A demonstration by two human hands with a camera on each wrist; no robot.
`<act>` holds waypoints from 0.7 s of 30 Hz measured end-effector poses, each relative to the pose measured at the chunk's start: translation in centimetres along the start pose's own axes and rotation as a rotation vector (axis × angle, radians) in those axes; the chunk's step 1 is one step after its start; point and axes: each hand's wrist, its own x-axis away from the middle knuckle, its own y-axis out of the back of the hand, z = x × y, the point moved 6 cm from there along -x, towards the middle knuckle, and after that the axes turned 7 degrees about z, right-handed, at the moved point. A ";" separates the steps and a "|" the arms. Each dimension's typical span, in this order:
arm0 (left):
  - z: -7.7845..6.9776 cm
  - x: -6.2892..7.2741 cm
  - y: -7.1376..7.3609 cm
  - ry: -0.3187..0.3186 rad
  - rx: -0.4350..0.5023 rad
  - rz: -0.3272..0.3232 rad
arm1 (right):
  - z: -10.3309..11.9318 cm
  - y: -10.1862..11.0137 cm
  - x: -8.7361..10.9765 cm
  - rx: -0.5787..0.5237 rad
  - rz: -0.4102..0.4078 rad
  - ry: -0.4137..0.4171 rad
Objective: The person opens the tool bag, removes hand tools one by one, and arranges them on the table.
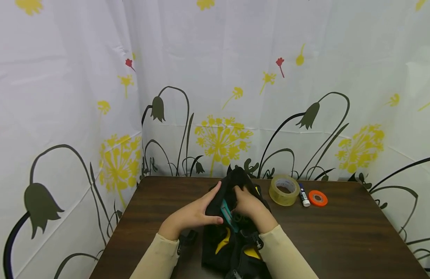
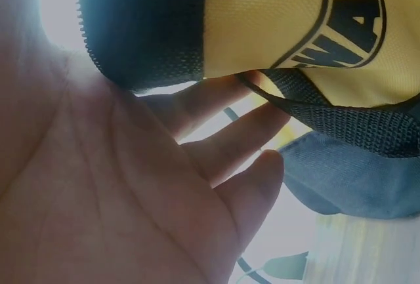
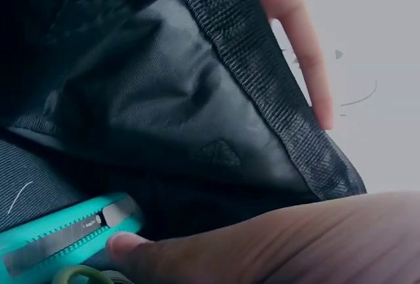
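Observation:
A black-and-yellow fabric bag point(image 1: 215, 255) lies on the table near the front edge, its black mouth raised and held apart. My left hand point(image 1: 195, 213) holds the left side of that mouth, thumb toward me. In the left wrist view, the palm point(image 2: 111, 185) lies against the bag's zip edge, fingers stretched past it. My right hand point(image 1: 250, 207) reaches into the opening. A teal utility knife point(image 3: 72, 231) lies in the mouth, one fingertip of the right hand overlapping its end. I cannot tell whether the right hand grips the knife; its other fingers are hidden.
A roll of clear packing tape point(image 1: 284, 190), a white marker with a blue cap point(image 1: 304, 195) and an orange tape roll point(image 1: 318, 198) stand at the back right of the brown table point(image 1: 326, 240). A flower-patterned curtain point(image 1: 236, 58) hangs behind. Black buckles point(image 1: 253, 240) lie by the bag.

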 end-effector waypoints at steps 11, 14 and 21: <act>-0.1 0.1 0.0 0.007 -0.003 -0.009 | -1.1 -0.7 -0.4 -0.007 0.028 -0.022; -0.1 0.1 0.0 0.005 -0.004 -0.011 | -1.4 -0.7 -0.6 -0.044 0.038 -0.035; 0.0 0.1 0.0 0.007 -0.008 -0.011 | -2.5 -0.7 -0.9 -0.092 0.032 -0.048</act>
